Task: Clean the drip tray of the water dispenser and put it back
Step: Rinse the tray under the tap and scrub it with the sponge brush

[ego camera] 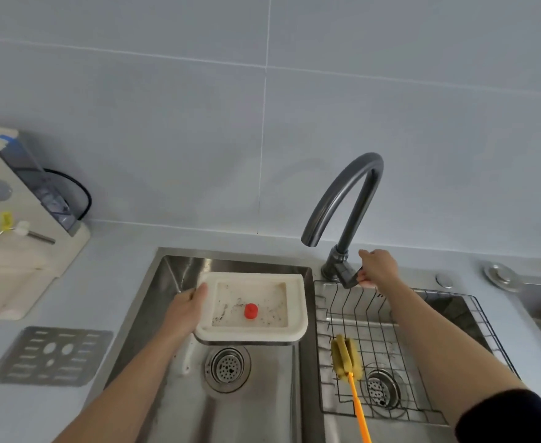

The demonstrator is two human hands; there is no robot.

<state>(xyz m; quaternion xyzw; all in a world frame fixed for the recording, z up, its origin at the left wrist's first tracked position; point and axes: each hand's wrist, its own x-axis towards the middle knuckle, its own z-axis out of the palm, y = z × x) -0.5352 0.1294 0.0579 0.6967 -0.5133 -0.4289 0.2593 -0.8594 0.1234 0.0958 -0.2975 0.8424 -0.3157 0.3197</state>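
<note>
The left hand [187, 306] is gripping the dirty drip tray [251, 306] over the left sink basin [167, 314] while the right hand [376, 268] is closing on the faucet lever [347, 279], best eased open gently with the tray held level under the spout [309, 239].

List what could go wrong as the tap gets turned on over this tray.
1. The faucet spout ends to the right of the drip tray, so water may miss it.
2. Only the left hand holds the tray, by one edge; water could tip it.
3. The red float might wash out, if loose.
The right hand is on the lever.
</note>
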